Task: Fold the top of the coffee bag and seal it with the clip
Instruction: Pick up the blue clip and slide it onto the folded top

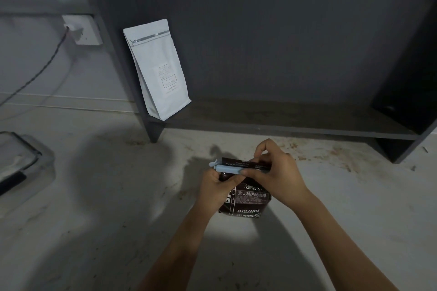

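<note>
The dark coffee bag looks like glossy printed foil, its pale blue clip smooth plastic, on a matt, stained, speckled bench.

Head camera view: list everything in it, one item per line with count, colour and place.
dark coffee bag: 1, dark brown, on the floor between the hands
clip: 1, pale blue, across the bag's folded top
white coffee bag: 1, white, upright at the shelf's left end
shelf: 1, dark grey, low against the wall
wall socket: 1, white, upper left, cable plugged in
left hand: 1, gripping the bag
right hand: 1, pinching the clip
</note>
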